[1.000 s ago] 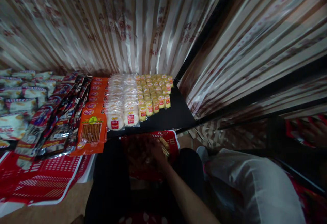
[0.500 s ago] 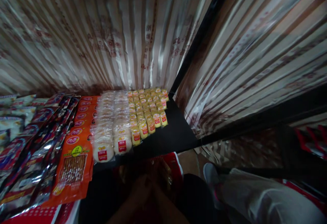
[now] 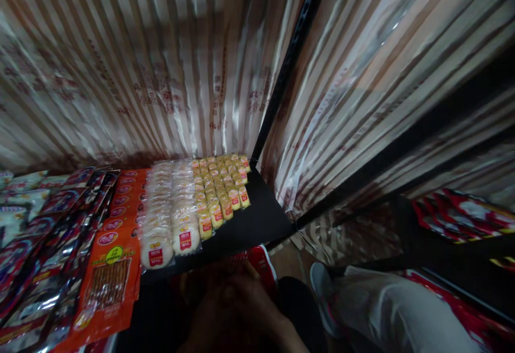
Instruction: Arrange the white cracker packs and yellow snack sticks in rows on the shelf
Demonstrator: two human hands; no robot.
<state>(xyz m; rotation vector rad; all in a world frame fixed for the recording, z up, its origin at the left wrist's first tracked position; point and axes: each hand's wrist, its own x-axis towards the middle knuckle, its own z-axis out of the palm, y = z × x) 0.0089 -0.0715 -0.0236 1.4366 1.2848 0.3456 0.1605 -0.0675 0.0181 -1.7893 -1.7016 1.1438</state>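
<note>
My left hand [image 3: 213, 295] and my right hand [image 3: 250, 291] are close together, low in the middle, in deep shadow below the shelf edge. Their fingers are too dark to make out, and I cannot tell whether they hold anything. Just beyond them is a red basket [image 3: 265, 268] with a pale rim. Above, on the black shelf [image 3: 257, 211], stand rows of small yellow-wrapped snack packs [image 3: 216, 212]. To their left lie two rows of round white cakes in clear wrappers [image 3: 185, 232].
Orange snack bags [image 3: 110, 267] and dark shiny packets [image 3: 48, 267] overlap on the left. A striped plastic curtain [image 3: 161, 74] hangs behind, with a black post [image 3: 277, 90] at the corner. A person's pale trouser leg [image 3: 386, 299] is at right, near red packets [image 3: 458, 213].
The view has turned to the right and up, so the shelf goods sit lower and further left. More red packets show at the right. Both hands stay together by the red basket.
</note>
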